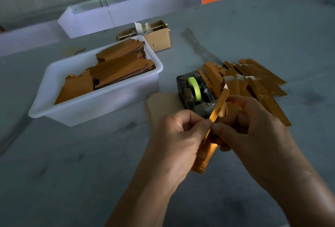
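1. Up close, the gold card strip (218, 104) is long, narrow and shiny, with a white tip at its far end and a wider folded part lower down.
2. It is held above the grey table (72, 172), just in front of the tape dispenser (194, 93).
3. The left hand (178, 136) pinches it between thumb and curled fingers.
4. The right hand (252, 128) pinches it too, thumb tip meeting the left thumb.

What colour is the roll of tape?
The tape roll is bright yellow-green, clearest in the head view.
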Tool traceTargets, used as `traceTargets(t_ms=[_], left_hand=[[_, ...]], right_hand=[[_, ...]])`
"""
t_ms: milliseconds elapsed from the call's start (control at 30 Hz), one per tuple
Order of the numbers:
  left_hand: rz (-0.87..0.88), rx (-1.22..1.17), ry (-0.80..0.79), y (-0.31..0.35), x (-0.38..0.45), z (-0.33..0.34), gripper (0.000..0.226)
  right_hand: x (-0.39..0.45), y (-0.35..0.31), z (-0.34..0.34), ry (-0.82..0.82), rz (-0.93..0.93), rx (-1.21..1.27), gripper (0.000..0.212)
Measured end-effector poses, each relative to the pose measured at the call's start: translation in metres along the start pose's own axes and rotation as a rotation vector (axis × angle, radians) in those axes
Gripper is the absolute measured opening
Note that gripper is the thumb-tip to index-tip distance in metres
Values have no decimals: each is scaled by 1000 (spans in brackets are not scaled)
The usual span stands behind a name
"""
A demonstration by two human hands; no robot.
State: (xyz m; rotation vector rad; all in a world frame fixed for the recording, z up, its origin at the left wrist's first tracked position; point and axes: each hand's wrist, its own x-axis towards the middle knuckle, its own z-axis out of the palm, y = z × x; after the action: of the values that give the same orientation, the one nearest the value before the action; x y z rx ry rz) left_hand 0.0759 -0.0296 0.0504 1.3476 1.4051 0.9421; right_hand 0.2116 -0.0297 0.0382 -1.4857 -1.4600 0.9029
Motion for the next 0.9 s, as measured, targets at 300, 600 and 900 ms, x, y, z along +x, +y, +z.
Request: traceTargets(t_ms=[300, 600, 900], left_hand=[[145, 12, 304, -11, -10, 25, 20], [66, -191, 266, -17, -16, 14, 18], [66, 10, 105, -13, -15, -1, 35]], right_hand=[[0, -15, -3, 1, -21, -322, 44], [-5, -14, -5, 115, -39, -343, 78], [4, 0, 5, -36, -33, 82, 17]])
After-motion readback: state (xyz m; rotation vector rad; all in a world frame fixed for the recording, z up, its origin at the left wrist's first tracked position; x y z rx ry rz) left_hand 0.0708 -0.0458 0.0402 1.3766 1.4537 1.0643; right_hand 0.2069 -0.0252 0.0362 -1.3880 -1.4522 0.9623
